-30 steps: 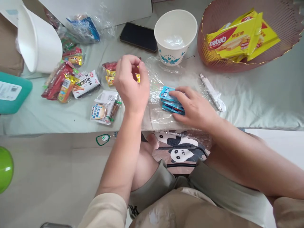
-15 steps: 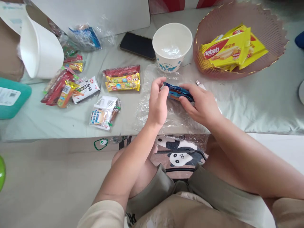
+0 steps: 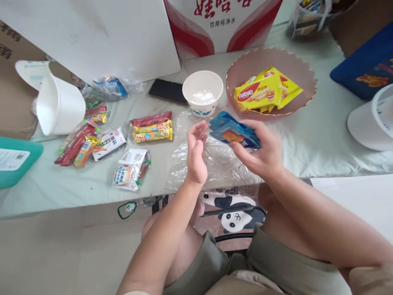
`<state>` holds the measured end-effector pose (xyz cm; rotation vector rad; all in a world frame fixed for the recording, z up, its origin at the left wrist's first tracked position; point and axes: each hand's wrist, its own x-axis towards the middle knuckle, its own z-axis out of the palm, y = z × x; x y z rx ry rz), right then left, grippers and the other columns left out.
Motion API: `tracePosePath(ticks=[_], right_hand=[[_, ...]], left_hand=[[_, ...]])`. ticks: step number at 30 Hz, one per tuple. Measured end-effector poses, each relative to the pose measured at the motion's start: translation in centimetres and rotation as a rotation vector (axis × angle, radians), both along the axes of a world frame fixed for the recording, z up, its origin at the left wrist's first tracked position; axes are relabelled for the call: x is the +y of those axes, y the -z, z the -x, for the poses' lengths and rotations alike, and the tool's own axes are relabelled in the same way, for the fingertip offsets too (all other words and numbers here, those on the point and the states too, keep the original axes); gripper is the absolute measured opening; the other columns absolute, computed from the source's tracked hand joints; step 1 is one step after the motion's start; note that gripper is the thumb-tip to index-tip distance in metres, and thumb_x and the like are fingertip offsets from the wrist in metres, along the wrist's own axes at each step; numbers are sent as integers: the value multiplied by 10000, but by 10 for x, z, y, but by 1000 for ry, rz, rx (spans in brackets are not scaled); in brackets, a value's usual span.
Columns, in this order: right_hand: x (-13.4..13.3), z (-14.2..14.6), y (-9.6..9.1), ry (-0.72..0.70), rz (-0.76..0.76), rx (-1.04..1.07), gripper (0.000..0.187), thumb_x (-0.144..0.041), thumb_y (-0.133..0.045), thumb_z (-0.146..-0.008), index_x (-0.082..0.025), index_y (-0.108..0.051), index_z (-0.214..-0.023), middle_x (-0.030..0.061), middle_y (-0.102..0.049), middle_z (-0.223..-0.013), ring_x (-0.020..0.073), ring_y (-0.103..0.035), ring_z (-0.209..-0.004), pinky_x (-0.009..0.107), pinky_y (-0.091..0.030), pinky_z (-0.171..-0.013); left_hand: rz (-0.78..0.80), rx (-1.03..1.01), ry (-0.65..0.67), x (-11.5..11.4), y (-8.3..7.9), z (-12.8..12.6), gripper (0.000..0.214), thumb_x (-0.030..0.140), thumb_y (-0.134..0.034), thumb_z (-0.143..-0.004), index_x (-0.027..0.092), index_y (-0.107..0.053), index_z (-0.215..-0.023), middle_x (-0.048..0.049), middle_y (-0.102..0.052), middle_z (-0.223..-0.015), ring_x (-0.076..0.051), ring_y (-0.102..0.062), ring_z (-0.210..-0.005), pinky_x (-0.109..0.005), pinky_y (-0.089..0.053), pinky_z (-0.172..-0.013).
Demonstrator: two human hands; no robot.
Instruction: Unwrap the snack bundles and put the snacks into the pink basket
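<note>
My right hand [image 3: 264, 152] grips a small stack of blue snack packets [image 3: 231, 133], thumb on the near side and fingers behind. Just left of the stack, my left hand [image 3: 197, 155] is held upright with loosely bent fingers, apart from the packets and holding nothing. Crumpled clear plastic film [image 3: 211, 164] lies on the cloth beneath both hands. Beyond them stands a white paper cup [image 3: 204, 92]. To its right, a pink ribbed bowl [image 3: 302, 88] with a gold rim holds several yellow wafer packets [image 3: 259, 91].
At left lie a bundle of red and yellow snack sticks [image 3: 152, 128], a clear-wrapped biscuit pack [image 3: 130, 169], and a black phone [image 3: 168, 91] farther back. White tubs [image 3: 63, 108] stand at both sides. A red-and-white carton [image 3: 222, 30] closes off the back.
The packets now fan out with their flat faces showing. My left hand has come away from them, while my right still holds them. The view has tilted up toward the cartons.
</note>
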<state>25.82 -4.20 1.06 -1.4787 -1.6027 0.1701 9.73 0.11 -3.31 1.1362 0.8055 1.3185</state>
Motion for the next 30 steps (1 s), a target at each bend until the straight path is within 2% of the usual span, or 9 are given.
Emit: tracePosePath(ticks=[7, 13, 17, 19, 20, 22, 24, 26, 30], right_hand=[[16, -50, -29, 319, -201, -45, 326, -332, -663, -894, -195, -652, -1190, 149, -716, -1118, 330, -695, -1084, 501, -558, -966], [27, -78, -38, 274, 7, 21, 636, -224, -726, -824, -167, -501, -1416, 227, -608, -1437, 357, -636, -1293, 510, -526, -1043], [15, -68, -31, 329, -157, 2, 402, -259, -620, -887, -224, -559, -1283, 170, -635, -1320, 316, -657, -1231, 479, -545, -989], [5, -55, -26, 232, -170, 0, 199, -312, -544, -950, -268, -595, -1137, 102, -675, -1106, 271, -707, -1018, 443, -567, -870], [0, -46, -24, 101, -119, -44, 136, -330, -529, -973, -274, -612, -1065, 77, -688, -994, 251, -706, -925, 425, -564, -833], [-12, -25, -20, -298, 16, -195, 145, -337, -517, -1000, -267, -644, -1000, 39, -705, -855, 216, -690, -793, 386, -546, -759], [-26, -1, -16, -601, 103, -347, 204, -408, -561, -999, -241, -673, -1033, 51, -750, -924, 229, -703, -838, 398, -537, -766], [-40, 21, -9, -665, 189, -480, 280, -450, -633, -957, -213, -684, -1097, 93, -765, -1090, 287, -709, -1010, 450, -544, -866], [-55, 42, 8, -513, 321, -646, 382, -152, -604, -928, -178, -652, -1306, 157, -646, -1474, 364, -589, -1379, 504, -520, -1040]], left_hand=[[-80, 141, 101, -4, -3, -6, 548, 687, -456, -944, 311, -502, -1341, -99, -531, -1566, -264, -471, -1504, -460, -369, -1254], [-79, 183, 91, -2, -2, -6, 569, 706, -441, -936, 305, -503, -1334, -108, -545, -1551, -274, -469, -1511, -484, -355, -1269], [-107, 171, 82, -1, -1, -7, 545, 693, -455, -940, 300, -525, -1311, -107, -567, -1517, -270, -488, -1491, -472, -367, -1263], [-135, 167, 70, -1, 0, -6, 523, 673, -451, -956, 300, -536, -1312, -102, -575, -1503, -265, -495, -1481, -463, -368, -1260], [-152, 166, 62, 0, 0, -5, 511, 661, -451, -963, 302, -542, -1314, -97, -579, -1496, -264, -498, -1477, -462, -367, -1259], [-184, 177, 33, 2, -1, 0, 492, 651, -449, -971, 311, -550, -1312, -88, -588, -1480, -265, -503, -1471, -466, -365, -1257], [-200, 217, -5, 5, -2, 7, 492, 671, -437, -968, 324, -549, -1298, -79, -591, -1475, -269, -506, -1468, -470, -372, -1249], [-200, 281, -53, 9, -2, 17, 504, 700, -402, -970, 339, -537, -1294, -70, -584, -1484, -265, -512, -1463, -466, -389, -1232], [-220, 320, -131, 16, -6, 38, 439, 665, -428, -983, 317, -609, -1181, -60, -663, -1361, -246, -596, -1358, -438, -448, -1169]])
